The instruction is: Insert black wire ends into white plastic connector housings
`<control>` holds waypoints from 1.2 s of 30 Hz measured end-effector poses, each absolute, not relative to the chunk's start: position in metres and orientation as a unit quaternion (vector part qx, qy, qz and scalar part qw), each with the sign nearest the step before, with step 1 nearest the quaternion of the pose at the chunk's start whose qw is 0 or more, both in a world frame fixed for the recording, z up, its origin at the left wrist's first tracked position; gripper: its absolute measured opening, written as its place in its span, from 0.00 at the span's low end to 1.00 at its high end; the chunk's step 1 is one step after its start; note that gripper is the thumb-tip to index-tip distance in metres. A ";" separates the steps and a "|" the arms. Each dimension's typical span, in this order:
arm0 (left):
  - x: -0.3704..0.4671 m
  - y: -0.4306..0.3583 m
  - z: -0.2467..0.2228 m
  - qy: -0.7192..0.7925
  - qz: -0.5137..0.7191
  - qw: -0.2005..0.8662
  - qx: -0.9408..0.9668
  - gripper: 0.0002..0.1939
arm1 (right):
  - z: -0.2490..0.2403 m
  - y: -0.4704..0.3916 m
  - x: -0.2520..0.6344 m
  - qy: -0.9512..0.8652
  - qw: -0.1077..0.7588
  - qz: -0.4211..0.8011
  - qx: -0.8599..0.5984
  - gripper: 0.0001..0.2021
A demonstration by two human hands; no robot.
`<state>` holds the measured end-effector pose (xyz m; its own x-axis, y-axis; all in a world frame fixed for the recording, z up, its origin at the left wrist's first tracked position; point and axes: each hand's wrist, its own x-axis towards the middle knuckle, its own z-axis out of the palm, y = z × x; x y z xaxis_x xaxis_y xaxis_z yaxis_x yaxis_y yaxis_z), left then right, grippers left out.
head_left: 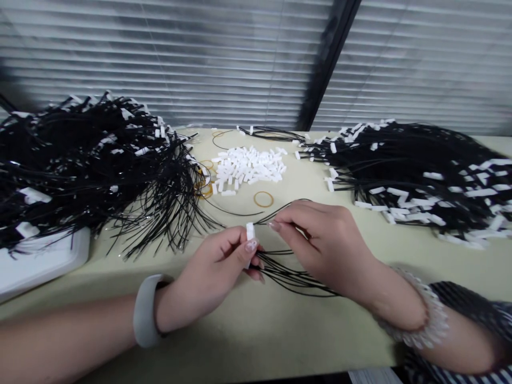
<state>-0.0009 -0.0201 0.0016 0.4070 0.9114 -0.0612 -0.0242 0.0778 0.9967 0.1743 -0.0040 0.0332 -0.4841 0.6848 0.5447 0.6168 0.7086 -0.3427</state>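
- While our left hand (212, 272) grips one white plug (250, 231) at the centre of the frame, our right hand (332, 250) pinches a thin black wire (264, 218) just right of it.
- To do this well, we should steady the plug and keep the wire straight.
- We count two large wire heaps: the left heap (72, 160) and the right heap (416, 154).
- One rubber band (263, 206) lies apart mid-frame; the loose plugs (252, 165) above it overlap too much for us to count.
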 end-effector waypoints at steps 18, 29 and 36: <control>-0.001 -0.019 0.003 0.388 0.333 0.592 0.624 0.12 | 0.025 -0.004 0.168 -0.868 0.311 0.027 -0.385 0.09; -0.001 -0.018 -0.004 0.408 0.413 0.645 0.498 0.13 | 0.052 -0.017 0.185 -0.844 0.454 0.023 -0.287 0.06; -0.002 -0.017 -0.006 0.415 0.410 0.638 0.502 0.14 | 0.041 -0.009 0.181 -0.912 0.191 0.086 -0.352 0.10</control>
<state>-0.0018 -0.0170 -0.0057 0.3196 0.9402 -0.1174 -0.1075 0.1591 0.9814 0.1808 -0.0091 0.0410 -0.6789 0.6754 0.2880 0.6098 0.7371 -0.2911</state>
